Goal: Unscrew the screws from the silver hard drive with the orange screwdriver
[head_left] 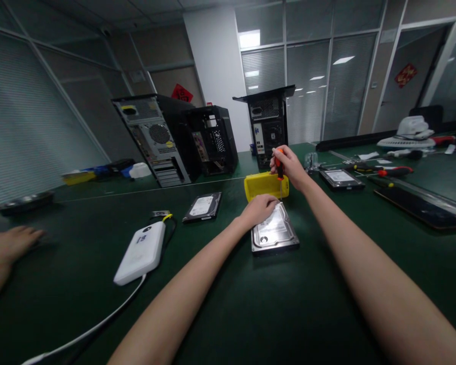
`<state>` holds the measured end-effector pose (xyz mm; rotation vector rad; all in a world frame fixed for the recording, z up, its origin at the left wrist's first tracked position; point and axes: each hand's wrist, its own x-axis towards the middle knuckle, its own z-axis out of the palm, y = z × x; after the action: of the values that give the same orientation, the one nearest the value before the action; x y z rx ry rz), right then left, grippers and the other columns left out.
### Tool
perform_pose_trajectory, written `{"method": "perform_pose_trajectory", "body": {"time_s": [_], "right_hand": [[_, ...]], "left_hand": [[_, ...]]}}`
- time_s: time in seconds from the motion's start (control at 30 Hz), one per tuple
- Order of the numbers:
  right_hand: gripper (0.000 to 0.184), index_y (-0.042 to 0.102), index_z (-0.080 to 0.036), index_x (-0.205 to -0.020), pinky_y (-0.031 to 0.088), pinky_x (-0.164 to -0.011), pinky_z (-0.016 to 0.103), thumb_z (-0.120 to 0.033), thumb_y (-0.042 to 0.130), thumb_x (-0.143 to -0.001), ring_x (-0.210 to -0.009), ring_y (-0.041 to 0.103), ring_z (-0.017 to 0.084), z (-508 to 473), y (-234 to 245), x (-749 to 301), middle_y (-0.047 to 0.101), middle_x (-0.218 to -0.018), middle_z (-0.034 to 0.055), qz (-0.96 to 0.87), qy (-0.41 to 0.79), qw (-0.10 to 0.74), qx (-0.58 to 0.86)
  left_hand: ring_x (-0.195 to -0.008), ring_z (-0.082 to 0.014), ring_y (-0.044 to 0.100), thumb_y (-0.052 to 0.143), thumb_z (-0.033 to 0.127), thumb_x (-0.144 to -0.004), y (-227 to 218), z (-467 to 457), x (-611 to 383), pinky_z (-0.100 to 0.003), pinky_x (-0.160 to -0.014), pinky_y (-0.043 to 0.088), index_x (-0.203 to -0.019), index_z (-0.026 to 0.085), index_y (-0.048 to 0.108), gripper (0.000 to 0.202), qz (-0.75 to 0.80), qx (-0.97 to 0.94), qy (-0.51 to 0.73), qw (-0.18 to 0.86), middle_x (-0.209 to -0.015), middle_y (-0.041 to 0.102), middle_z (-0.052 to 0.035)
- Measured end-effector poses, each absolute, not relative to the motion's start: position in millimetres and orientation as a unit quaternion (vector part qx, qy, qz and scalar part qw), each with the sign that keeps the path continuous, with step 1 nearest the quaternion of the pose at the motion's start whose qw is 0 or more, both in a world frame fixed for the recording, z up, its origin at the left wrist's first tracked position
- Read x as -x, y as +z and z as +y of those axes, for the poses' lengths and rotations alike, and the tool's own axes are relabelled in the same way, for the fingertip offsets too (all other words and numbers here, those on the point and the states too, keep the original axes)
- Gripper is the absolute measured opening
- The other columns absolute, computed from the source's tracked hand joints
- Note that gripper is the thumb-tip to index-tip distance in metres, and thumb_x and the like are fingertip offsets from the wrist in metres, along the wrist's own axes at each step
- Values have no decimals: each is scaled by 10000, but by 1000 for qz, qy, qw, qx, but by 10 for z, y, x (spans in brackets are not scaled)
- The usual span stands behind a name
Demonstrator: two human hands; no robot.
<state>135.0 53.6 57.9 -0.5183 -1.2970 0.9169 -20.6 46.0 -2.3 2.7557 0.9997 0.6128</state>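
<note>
A silver hard drive (275, 234) lies flat on the green table in front of me. Over its upper left part rests my left hand (259, 209), fingers bent and gripping it, with the fingertips close to the screwdriver's tip. My right hand (287, 163) is closed around the red-and-black handle of a screwdriver (280, 172), held upright. Its thin shaft points down to the drive's far edge; whether the tip sits in a screw is too small to tell. Just behind the drive stands a yellow plastic box (256, 187), partly covered by my hands.
Another hard drive (203, 207) and a white power bank (141, 252) with a cable lie left. A third drive (341, 178), pliers (395, 172) and a black panel (421, 205) lie right. Computer cases (157, 137) stand behind. Another person's hand (11, 246) is far left.
</note>
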Motion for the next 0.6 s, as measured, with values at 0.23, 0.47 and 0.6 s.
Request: {"method": "perform_pose_trajectory", "body": {"time_s": [0.23, 0.47, 0.6], "right_hand": [[282, 466, -220, -892, 456, -454, 179, -451, 592, -793, -440, 447, 48, 552, 556, -1352, 465, -573, -94, -567, 406, 681, 224], [295, 483, -214, -862, 466, -467, 176, -478, 590, -787, -444, 443, 40, 531, 575, -1350, 471, -579, -88, -581, 401, 671, 227], [306, 471, -210, -832, 479, -478, 184, -475, 611, -770, -455, 479, 44, 555, 602, -1352, 503, -594, -82, -577, 401, 674, 230]], "left_hand": [[-934, -194, 640, 397, 280, -915, -31, 463, 218, -271, -838, 466, -997, 173, 705, 337, 324, -921, 206, 66, -1008, 710, -67], [-954, -196, 639, 405, 275, -912, 9, 427, 204, -276, -854, 467, -999, 165, 709, 335, 343, -916, 196, 72, -1027, 709, -71], [-945, -202, 641, 403, 280, -915, 26, 435, 203, -282, -839, 472, -1005, 154, 707, 341, 337, -915, 208, 73, -1029, 708, -84]]}}
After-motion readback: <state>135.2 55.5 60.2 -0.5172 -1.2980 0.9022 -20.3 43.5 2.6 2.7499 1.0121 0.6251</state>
